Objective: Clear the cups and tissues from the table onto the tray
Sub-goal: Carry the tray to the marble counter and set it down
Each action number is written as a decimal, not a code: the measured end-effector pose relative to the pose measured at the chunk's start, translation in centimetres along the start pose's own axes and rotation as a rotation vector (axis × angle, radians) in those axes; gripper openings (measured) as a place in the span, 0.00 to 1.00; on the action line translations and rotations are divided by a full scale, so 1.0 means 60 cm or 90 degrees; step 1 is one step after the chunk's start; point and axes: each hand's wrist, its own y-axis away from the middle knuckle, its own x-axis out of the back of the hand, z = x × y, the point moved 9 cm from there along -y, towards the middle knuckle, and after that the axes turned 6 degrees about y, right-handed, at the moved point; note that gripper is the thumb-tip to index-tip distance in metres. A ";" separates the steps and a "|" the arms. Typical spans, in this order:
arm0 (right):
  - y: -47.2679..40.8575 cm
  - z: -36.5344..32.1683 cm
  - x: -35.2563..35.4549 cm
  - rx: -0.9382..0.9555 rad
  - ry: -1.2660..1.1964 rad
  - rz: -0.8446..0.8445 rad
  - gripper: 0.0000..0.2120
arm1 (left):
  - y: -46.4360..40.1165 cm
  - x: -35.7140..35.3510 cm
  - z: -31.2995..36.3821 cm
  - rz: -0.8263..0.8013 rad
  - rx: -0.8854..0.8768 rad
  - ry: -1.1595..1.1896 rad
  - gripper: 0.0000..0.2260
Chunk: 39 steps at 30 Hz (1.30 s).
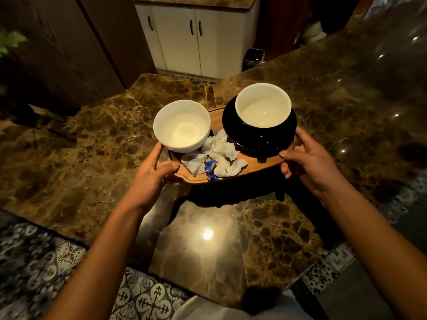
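Observation:
A wooden tray (251,166) is held above the brown marble counter (97,144), casting a shadow below it. My left hand (151,173) grips its left end, thumb over the rim. My right hand (308,161) grips its right end. On the tray's left stands a white cup (182,125). On its right a dark cup with a white inside (263,107) sits on a dark saucer (277,140). Between them lie crumpled white tissues (220,146) and a small blue wrapper (211,167).
White cabinets (196,38) stand beyond the counter's far edge, with a dark bin (253,57) on the floor beside them. A brown panel (69,47) rises at the left. Patterned floor tiles (41,264) lie below the counter's near edge.

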 end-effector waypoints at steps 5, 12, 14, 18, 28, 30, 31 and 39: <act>-0.057 0.018 0.004 -0.033 0.033 -0.051 0.33 | -0.037 -0.010 -0.018 0.003 0.022 -0.009 0.35; -0.102 0.048 0.004 -0.085 0.045 -0.069 0.34 | -0.076 -0.011 -0.053 -0.008 0.088 -0.002 0.33; -0.113 0.057 0.004 -0.099 0.047 -0.062 0.34 | -0.086 -0.009 -0.057 -0.009 0.096 -0.010 0.34; -0.131 0.075 0.005 -0.129 0.061 -0.053 0.36 | -0.104 -0.010 -0.065 -0.027 0.115 -0.032 0.31; -0.155 0.104 -0.003 -0.179 0.076 -0.049 0.34 | -0.126 -0.002 -0.090 -0.036 0.175 -0.011 0.29; -0.158 0.109 -0.006 -0.183 0.072 -0.049 0.35 | -0.127 -0.002 -0.090 -0.051 0.179 -0.012 0.30; -0.159 0.111 -0.008 -0.184 0.070 -0.050 0.35 | -0.128 -0.002 -0.090 -0.056 0.181 -0.011 0.30; -0.170 0.124 -0.012 -0.194 0.058 -0.047 0.36 | -0.134 -0.003 -0.092 -0.064 0.195 -0.025 0.28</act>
